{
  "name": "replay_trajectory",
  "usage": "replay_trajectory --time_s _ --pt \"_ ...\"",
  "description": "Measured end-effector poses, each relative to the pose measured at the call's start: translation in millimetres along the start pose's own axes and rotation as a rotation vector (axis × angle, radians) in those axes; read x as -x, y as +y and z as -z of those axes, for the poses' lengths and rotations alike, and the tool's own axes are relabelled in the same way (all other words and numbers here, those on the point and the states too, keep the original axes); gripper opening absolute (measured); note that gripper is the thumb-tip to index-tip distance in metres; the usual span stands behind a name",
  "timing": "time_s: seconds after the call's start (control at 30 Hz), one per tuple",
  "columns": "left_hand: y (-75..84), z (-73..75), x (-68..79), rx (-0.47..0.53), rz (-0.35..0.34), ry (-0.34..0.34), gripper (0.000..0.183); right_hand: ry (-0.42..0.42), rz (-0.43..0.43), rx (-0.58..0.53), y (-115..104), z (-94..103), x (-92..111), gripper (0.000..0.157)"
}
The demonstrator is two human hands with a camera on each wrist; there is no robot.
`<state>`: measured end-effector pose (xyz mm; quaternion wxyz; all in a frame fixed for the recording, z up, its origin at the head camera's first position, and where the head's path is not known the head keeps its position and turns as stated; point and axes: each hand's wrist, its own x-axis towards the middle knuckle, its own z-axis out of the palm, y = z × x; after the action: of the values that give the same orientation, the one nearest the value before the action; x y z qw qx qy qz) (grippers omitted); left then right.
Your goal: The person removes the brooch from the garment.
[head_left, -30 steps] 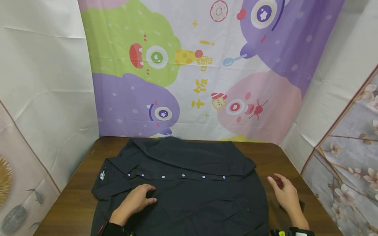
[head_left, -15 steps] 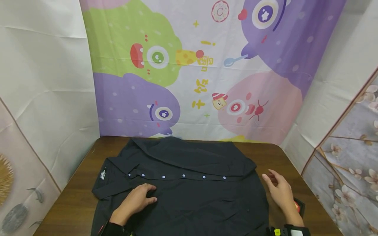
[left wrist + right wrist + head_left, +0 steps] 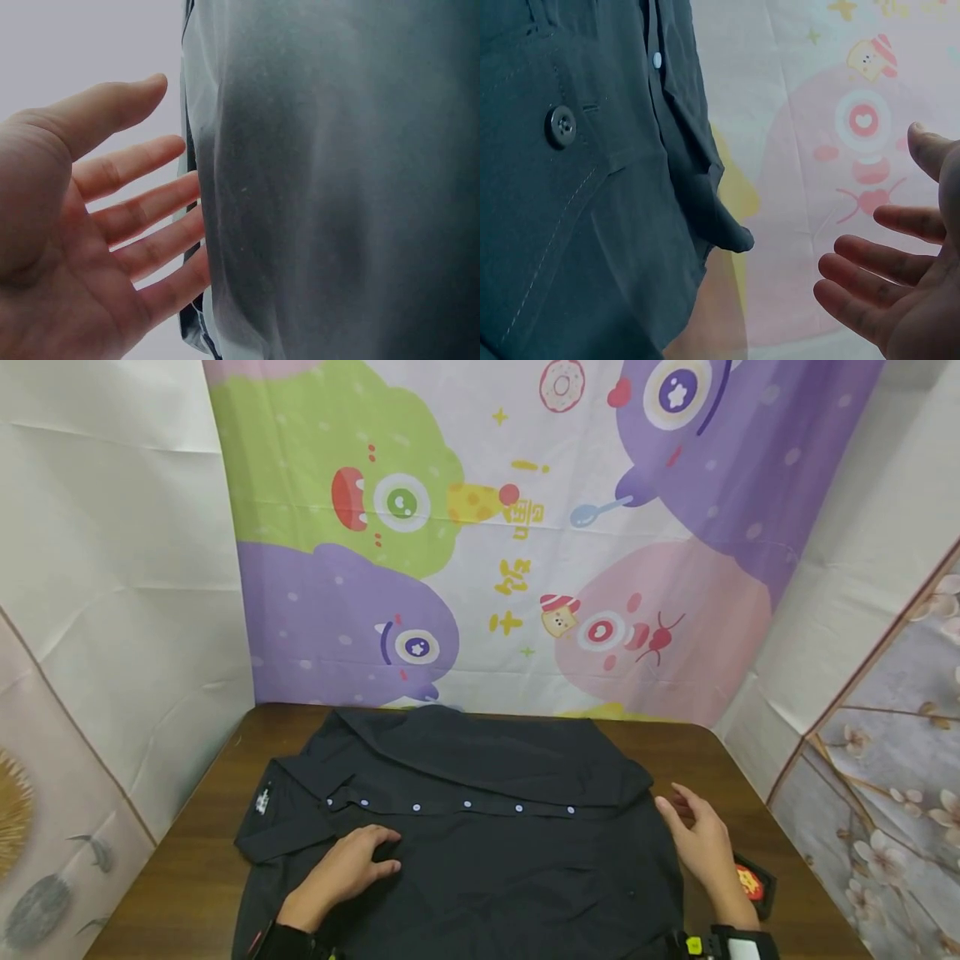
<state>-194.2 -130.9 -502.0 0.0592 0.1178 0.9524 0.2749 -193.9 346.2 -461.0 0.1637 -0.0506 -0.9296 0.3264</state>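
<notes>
A black button-up shirt lies spread on the brown table, its collar at the left and a row of pale buttons across it. One side is folded over along the far edge. My left hand is over the shirt below the collar, fingers loosely extended; in the left wrist view its fingertips are at the cloth, and I cannot tell if they touch. Just right of the shirt's hem is my right hand, fingers spread and holding nothing. The right wrist view shows a dark button on the shirt.
A small black item with a red and yellow top lies on the table behind my right wrist. A cartoon-printed cloth hangs at the table's far edge. White panels stand on both sides.
My right hand has moved left and slightly away from me, closer to the shirt's hem, uncovering the small black and red item. The left hand and shirt stay put.
</notes>
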Motion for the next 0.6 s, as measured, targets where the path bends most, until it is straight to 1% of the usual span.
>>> replay_trajectory --time_s 0.17,0.37,0.6 --pt "0.1 -0.3 -0.5 -0.012 0.006 -0.004 0.034 -0.015 -0.004 0.000 -3 -0.6 0 0.059" --pt "1.7 -0.7 -0.2 -0.007 0.004 -0.007 0.034 -0.015 0.012 -0.006 -7 -2.9 -1 0.056" --pt "2.0 -0.9 -0.1 -0.012 -0.001 -0.006 0.035 -0.012 0.035 -0.045 -17 -7.6 -4 0.053"
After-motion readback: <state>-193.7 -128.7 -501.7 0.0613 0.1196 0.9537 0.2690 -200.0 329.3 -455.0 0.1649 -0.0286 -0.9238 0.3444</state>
